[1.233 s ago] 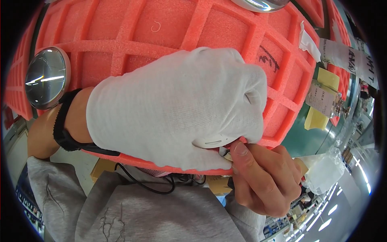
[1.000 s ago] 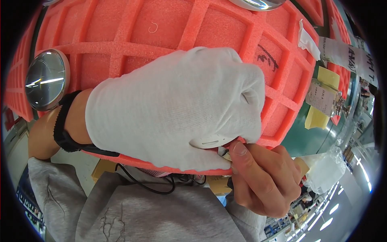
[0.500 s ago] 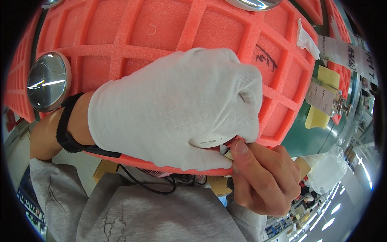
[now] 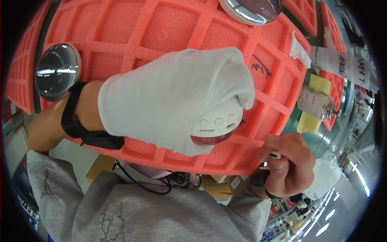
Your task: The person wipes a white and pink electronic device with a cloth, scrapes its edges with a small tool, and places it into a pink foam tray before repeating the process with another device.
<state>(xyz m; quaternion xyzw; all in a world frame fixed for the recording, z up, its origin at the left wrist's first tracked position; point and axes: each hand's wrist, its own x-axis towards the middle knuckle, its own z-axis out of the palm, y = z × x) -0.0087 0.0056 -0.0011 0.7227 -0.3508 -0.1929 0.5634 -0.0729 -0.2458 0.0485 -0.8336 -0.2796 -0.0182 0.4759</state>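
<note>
My left hand (image 4: 173, 97), in a white knit glove with a black band at the wrist, is closed around a rounded white device (image 4: 217, 121). The device's visible side has small round buttons, slots and a dark red glossy edge; most of it is hidden by the glove. To the right, my bare right hand (image 4: 292, 163) pinches a small pale-and-dark piece (image 4: 275, 155) between thumb and fingers, apart from the device. What that piece is, I cannot make out. Beneath both hands lies a red foam tray (image 4: 117, 44) with square pockets.
Glossy dark-domed round things rest on the foam, one at left (image 4: 58, 72) and one at the top (image 4: 252, 10). At right are a clear bottle with a metal top (image 4: 312, 103), yellow pads (image 4: 320, 84), a white scrap (image 4: 299, 50) and a plastic bag (image 4: 326, 173).
My right hand has drawn away from the device, to the right, with the small piece in its fingers. The left hand has turned the device, so its buttons and red edge now show.
</note>
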